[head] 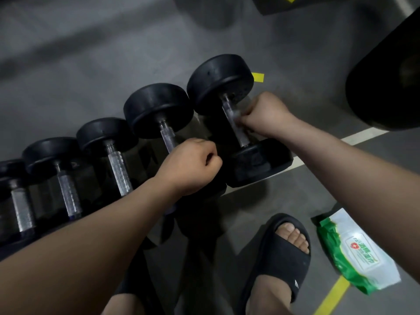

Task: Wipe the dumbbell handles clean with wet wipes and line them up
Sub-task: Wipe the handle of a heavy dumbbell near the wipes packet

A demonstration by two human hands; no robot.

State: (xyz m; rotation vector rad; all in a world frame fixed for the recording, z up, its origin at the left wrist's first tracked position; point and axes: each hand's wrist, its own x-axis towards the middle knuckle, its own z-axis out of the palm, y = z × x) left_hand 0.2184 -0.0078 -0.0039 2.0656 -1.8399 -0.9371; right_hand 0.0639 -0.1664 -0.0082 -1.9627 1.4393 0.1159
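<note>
Several black dumbbells with knurled metal handles lie side by side in a row on the grey floor. My right hand [264,114] grips the handle of the rightmost, largest dumbbell [219,80]. It seems to have a pale wet wipe [238,117] pressed against the metal. My left hand [191,164] is curled round the handle of the second dumbbell [159,109] from the right. Further left lie a third dumbbell [104,133] and a fourth dumbbell [52,153], untouched.
A green and white pack of wet wipes [354,251] lies on the floor at the lower right. My foot in a black slide sandal [279,255] stands below the dumbbells. A large dark object [391,71] sits at the right. Yellow and white lines mark the floor.
</note>
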